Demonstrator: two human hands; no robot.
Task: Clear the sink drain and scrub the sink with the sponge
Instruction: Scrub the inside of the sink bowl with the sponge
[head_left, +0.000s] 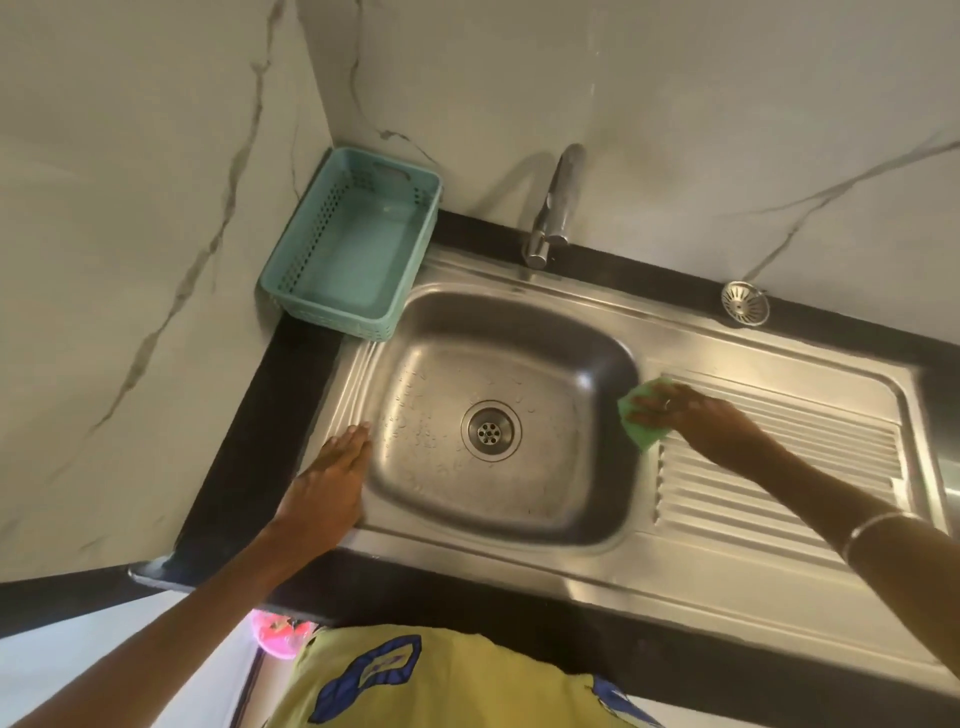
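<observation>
At the near left rim of the steel sink (519, 293), I see my left hand (332, 478) lying flat, fingers straight, holding nothing. At three o'clock from the drain (491, 429), my right hand (691, 415) presses the green sponge (636, 415) onto the ribbed drainboard's (779, 467) edge. Farther back, at one o'clock, the removed strainer (744, 303) sits on the counter; at eleven, a teal basket (353, 244).
</observation>
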